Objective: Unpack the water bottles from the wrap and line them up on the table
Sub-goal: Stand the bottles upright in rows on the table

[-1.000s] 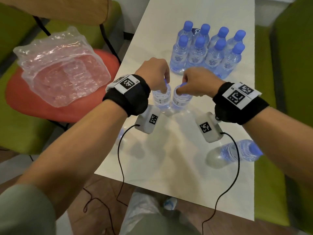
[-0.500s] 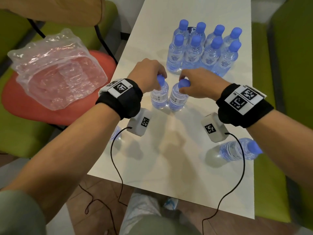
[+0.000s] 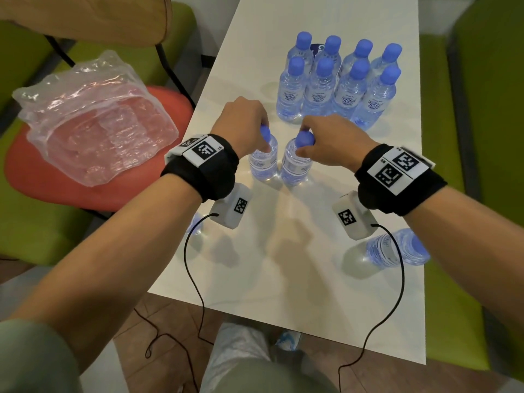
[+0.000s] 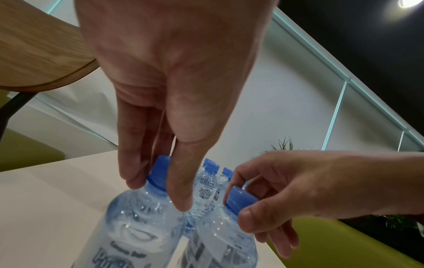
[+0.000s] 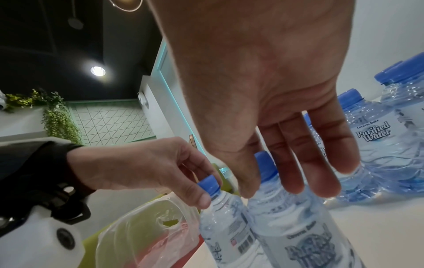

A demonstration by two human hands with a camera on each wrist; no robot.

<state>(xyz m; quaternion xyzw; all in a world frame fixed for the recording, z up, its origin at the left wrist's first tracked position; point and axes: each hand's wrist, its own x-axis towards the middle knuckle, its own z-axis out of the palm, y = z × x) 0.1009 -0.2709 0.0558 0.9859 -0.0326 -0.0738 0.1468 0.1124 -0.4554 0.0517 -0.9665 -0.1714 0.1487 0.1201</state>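
Two clear water bottles with blue caps stand side by side on the white table [image 3: 255, 268], just in front of a group of several upright bottles [image 3: 337, 89]. My left hand [image 3: 263, 129] pinches the cap of the left bottle [image 3: 263, 163] from above; the left wrist view shows its fingers and thumb round that cap [image 4: 160, 172]. My right hand [image 3: 302, 140] pinches the cap of the right bottle [image 3: 295, 165], thumb and forefinger on the cap [image 4: 241, 197]. The right wrist view shows both bottles [image 5: 293, 226] touching, and the left hand [image 5: 149, 166].
The empty plastic wrap [image 3: 93, 120] lies on a red chair seat [image 3: 56, 188] left of the table. One more bottle [image 3: 397, 248] stands near the table's right edge, and another [image 3: 195, 225] shows partly under my left wrist. Green seats flank the table.
Both hands have risen a little off the two bottles, so the blue caps now show between the fingers. The two bottles remain side by side in front of the group.
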